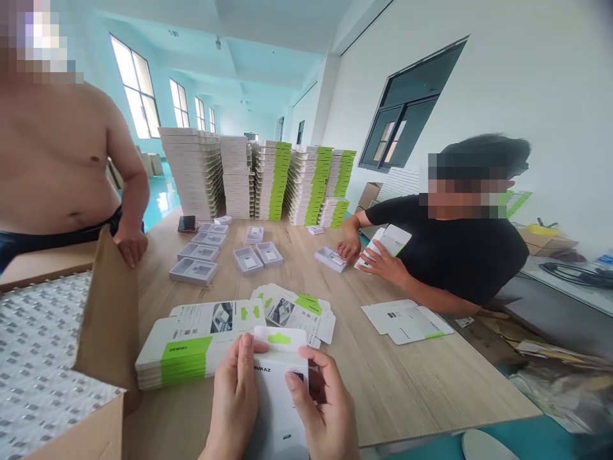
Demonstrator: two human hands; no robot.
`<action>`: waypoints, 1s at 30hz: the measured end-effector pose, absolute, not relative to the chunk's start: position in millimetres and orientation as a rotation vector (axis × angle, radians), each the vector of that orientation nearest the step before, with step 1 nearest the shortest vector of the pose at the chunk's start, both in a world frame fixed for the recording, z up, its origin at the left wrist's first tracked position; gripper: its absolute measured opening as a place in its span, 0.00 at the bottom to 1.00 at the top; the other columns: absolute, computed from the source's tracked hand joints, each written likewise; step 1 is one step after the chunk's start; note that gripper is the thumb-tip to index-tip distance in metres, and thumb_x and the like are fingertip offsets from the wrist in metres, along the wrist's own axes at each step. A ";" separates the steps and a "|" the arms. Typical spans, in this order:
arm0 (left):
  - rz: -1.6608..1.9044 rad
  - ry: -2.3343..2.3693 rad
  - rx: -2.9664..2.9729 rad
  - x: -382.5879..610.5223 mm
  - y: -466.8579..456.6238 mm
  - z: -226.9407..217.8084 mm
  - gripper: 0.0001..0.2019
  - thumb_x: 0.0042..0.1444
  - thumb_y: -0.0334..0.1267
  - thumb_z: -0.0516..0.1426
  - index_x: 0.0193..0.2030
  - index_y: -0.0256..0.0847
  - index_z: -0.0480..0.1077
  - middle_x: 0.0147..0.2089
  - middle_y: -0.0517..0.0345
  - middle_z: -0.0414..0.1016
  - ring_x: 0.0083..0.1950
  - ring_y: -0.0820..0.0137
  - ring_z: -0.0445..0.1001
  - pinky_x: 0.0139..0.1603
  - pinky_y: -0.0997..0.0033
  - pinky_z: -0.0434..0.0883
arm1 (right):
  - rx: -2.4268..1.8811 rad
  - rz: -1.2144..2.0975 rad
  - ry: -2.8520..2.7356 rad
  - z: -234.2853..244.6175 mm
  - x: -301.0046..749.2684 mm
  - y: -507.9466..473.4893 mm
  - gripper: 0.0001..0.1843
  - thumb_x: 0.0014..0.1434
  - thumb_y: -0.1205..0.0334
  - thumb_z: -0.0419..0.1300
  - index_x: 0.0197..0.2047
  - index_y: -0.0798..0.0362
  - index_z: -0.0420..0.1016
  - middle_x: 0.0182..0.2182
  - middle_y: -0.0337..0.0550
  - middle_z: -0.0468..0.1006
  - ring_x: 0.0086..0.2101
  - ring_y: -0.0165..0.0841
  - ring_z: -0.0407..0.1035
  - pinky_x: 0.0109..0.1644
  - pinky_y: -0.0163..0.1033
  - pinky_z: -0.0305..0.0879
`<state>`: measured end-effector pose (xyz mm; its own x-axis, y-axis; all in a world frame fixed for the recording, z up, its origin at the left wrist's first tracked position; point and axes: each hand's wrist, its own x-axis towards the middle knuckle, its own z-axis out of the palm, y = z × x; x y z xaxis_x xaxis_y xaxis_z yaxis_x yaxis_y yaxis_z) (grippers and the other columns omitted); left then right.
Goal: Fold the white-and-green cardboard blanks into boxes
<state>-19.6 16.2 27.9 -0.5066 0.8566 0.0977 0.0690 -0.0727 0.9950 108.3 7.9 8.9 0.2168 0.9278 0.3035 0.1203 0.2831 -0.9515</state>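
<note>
My left hand (234, 401) and my right hand (322, 409) both grip a white printed carton (280, 390) with a green-lined hanger slot at its top, held upright at the table's near edge. Just beyond my left hand lies a stack of flat white-and-green cartons (186, 348). Further loose flat cartons (292, 313) overlap it on the wooden table (407, 383). Across the table, a seated co-worker's hands (378, 255) hold a white carton (385, 246) near a small white tray (330, 259).
Several white trays (194, 271) lie on the table, with tall stacks of cartons (272, 182) behind them. A standing person (57, 160) is at the left, next to an open cardboard box (43, 358) with a brown flap. A phone (186, 223) lies at the far end.
</note>
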 end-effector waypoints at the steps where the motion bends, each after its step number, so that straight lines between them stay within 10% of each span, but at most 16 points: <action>1: 1.603 1.597 1.020 -20.9 16.8 28.9 0.34 0.62 0.73 0.50 0.30 0.43 0.75 0.30 0.54 0.79 0.34 0.59 0.76 0.39 0.63 0.73 | -1.155 0.766 -1.229 6.8 109.0 9.0 0.29 0.60 0.32 0.66 0.49 0.50 0.79 0.36 0.47 0.85 0.31 0.36 0.78 0.38 0.38 0.76; 11: 1.613 1.330 1.160 -3.0 0.0 22.3 0.29 0.69 0.64 0.52 0.67 0.48 0.66 0.72 0.46 0.71 0.72 0.54 0.69 0.70 0.55 0.65 | -1.082 0.909 -1.173 16.6 118.8 18.3 0.27 0.70 0.38 0.59 0.62 0.47 0.73 0.59 0.53 0.81 0.53 0.42 0.79 0.51 0.39 0.78; 15: 1.638 1.466 1.151 -8.7 11.6 10.4 0.28 0.69 0.63 0.52 0.66 0.47 0.65 0.68 0.43 0.73 0.69 0.52 0.72 0.67 0.51 0.68 | -1.191 0.971 -1.160 -1.6 103.6 7.4 0.33 0.71 0.35 0.56 0.69 0.48 0.69 0.65 0.52 0.77 0.60 0.43 0.76 0.58 0.40 0.77; 21: 1.657 1.354 0.973 -15.7 19.0 0.5 0.37 0.66 0.61 0.58 0.73 0.46 0.53 0.66 0.40 0.75 0.63 0.55 0.78 0.59 0.56 0.75 | -1.240 0.992 -1.282 -31.4 103.1 1.2 0.36 0.68 0.28 0.53 0.61 0.48 0.79 0.48 0.51 0.89 0.49 0.47 0.84 0.49 0.40 0.80; 25: 1.544 1.309 1.013 -1.5 4.6 -1.6 0.30 0.59 0.62 0.64 0.57 0.41 0.73 0.57 0.41 0.83 0.59 0.52 0.80 0.59 0.58 0.75 | -1.320 0.948 -1.216 -30.7 111.5 6.4 0.39 0.66 0.27 0.54 0.62 0.50 0.79 0.51 0.52 0.88 0.51 0.48 0.83 0.50 0.39 0.80; 30: 1.543 1.415 0.925 -2.8 4.8 -9.9 0.29 0.55 0.66 0.65 0.45 0.40 0.74 0.42 0.45 0.85 0.45 0.53 0.83 0.45 0.59 0.79 | -1.244 1.086 -1.099 -43.8 106.8 2.3 0.41 0.60 0.27 0.62 0.62 0.51 0.80 0.55 0.53 0.86 0.55 0.49 0.81 0.55 0.40 0.79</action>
